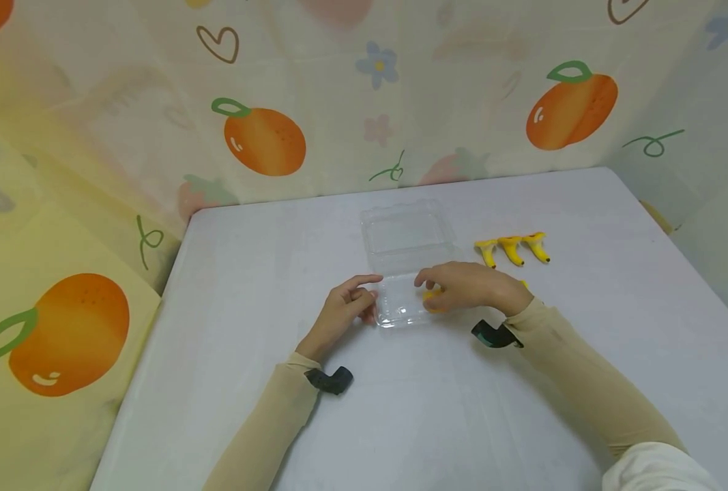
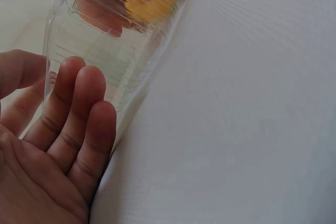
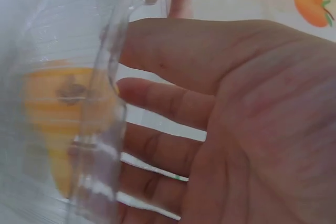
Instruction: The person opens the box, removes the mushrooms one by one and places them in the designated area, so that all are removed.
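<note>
A hinged clear plastic box stands on the table, its lid (image 1: 408, 232) folded back and its base (image 1: 396, 317) towards me. My left hand (image 1: 348, 303) is at the base's left side, fingers (image 2: 92, 93) lightly touching the wall and rim. Over the base's right part, my right hand (image 1: 468, 283) reaches in with curved fingers. Between its thumb and fingers shows a yellow toy banana (image 1: 432, 295), which it appears to pinch; the hand partly covers the contact. Through the clear wall, the banana (image 3: 63, 103) shows a brown spot.
Several toy bananas (image 1: 511, 249) stand in a row right of the lid, and another yellow bit (image 1: 525, 283) peeks out behind my right wrist. A white cloth covers the table (image 1: 400, 409). Fruit-printed cloth (image 1: 339, 123) hangs behind and at the sides.
</note>
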Available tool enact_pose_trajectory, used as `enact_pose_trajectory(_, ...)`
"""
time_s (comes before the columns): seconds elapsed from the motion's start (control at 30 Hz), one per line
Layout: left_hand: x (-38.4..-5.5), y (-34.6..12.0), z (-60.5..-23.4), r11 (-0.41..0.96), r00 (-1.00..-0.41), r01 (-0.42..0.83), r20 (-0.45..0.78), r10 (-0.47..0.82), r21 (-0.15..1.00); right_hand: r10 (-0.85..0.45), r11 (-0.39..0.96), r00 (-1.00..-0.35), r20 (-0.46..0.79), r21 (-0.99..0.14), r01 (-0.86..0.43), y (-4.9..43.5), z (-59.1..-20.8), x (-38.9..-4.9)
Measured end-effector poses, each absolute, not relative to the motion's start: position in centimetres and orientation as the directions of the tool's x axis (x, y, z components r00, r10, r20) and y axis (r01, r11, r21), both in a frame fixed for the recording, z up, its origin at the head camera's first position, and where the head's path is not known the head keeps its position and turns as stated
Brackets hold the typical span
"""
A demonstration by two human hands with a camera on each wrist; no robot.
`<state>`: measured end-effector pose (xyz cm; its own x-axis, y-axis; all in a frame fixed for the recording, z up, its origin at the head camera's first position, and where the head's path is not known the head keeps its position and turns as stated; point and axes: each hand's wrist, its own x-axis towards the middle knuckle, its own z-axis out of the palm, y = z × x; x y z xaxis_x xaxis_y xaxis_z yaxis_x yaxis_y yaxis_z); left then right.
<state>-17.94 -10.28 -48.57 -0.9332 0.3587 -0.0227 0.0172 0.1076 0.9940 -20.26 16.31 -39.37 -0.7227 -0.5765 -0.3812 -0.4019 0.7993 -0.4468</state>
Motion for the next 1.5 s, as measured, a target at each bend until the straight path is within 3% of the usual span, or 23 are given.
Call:
enact_pose_trajectory(0.2, -17.8, -10.2, -48.4, 0.106, -0.935, 0.005, -0.034, 0.354, 0.994, -0.614, 0.762, -0.71, -0.344, -0.493, -0.419, 16.3, -39.6, -20.3)
enact_pose_trajectory(0.53, -17.8, -10.3, -48.4, 0.114, -0.937, 0.015, -0.026, 0.348, 0.993, -0.642, 0.751, -0.685, -0.345, -0.461, -0.473, 16.6, -39.7, -20.4)
enact_pose_trajectory(1.03, -17.9, -10.3, -48.4, 0.114, -0.933, 0.023, -0.02, 0.359, 0.993, -0.619, 0.774, -0.712, -0.331, -0.409, -0.483, 16.3, -40.0, -20.5)
enact_pose_trajectory(1.5, -17.9, -10.3, -48.4, 0.113, -0.933, 0.02, -0.022, 0.36, 0.993, -0.637, 0.753, -0.706, -0.31, -0.446, -0.484, 15.8, -40.5, -20.7)
